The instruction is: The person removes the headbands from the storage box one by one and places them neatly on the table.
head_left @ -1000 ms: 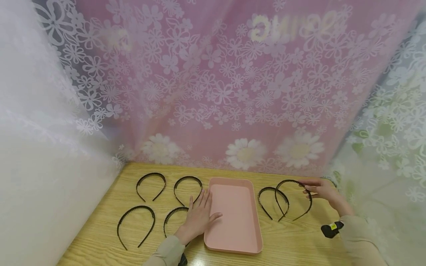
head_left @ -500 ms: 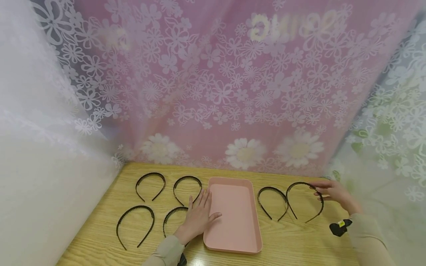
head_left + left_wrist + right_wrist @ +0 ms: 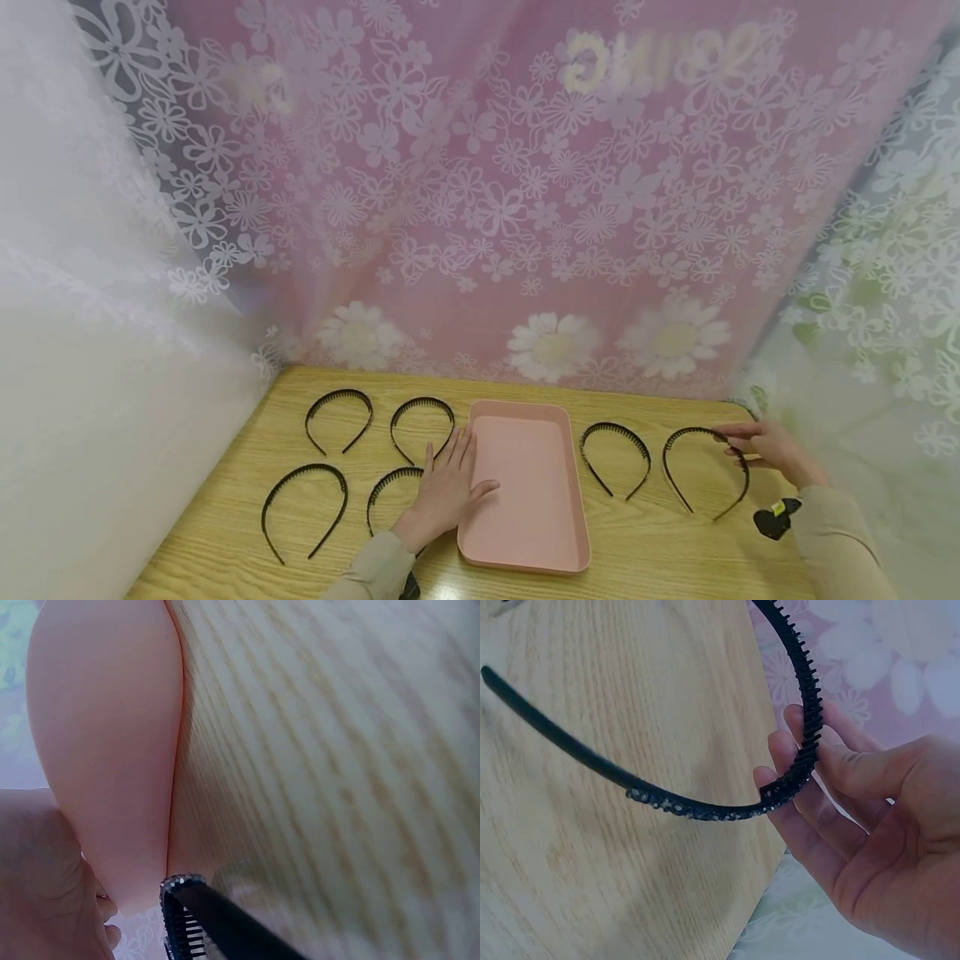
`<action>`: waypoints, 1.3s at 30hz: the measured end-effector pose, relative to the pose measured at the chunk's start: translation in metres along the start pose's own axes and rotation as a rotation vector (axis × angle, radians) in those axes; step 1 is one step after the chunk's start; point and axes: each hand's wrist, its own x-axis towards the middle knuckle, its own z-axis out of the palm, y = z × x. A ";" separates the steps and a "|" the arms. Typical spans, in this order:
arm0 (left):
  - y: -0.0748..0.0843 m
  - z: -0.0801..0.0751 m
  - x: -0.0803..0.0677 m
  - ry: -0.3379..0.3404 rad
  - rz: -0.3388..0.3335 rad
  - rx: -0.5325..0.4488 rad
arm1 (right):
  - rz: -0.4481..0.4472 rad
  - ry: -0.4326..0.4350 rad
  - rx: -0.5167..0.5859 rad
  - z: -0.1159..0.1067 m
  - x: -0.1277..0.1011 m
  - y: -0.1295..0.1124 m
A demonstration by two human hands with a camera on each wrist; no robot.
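My right hand [image 3: 776, 454] pinches a black toothed headband [image 3: 706, 431] by its upper right side, between thumb and fingers. In the right wrist view this headband [image 3: 727, 810] shows small glittering stones along its outer side. Just left of it another black headband [image 3: 615, 427] lies on the table, apart from it. With fairly straight fingers, my left hand [image 3: 444, 492] rests on the left rim of the pink tray [image 3: 525, 500]. That hand and forearm partly cover a headband [image 3: 390, 479] lying beneath. In the left wrist view the tray's outer wall [image 3: 112, 750] stands beside the hand.
Several more black headbands lie left of the tray, among them one at the back left [image 3: 339, 393], one at the front left [image 3: 306, 468] and one near the tray [image 3: 422, 402]. A floral curtain [image 3: 487, 208] hangs behind the wooden table [image 3: 645, 542].
My right hand has moved right and slightly toward me with its headband, which now stands apart from the neighbouring one it overlapped in view. My left hand stays on the tray.
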 end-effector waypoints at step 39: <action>0.001 -0.002 0.000 0.014 0.006 0.029 | -0.054 0.196 -0.265 0.025 0.018 0.027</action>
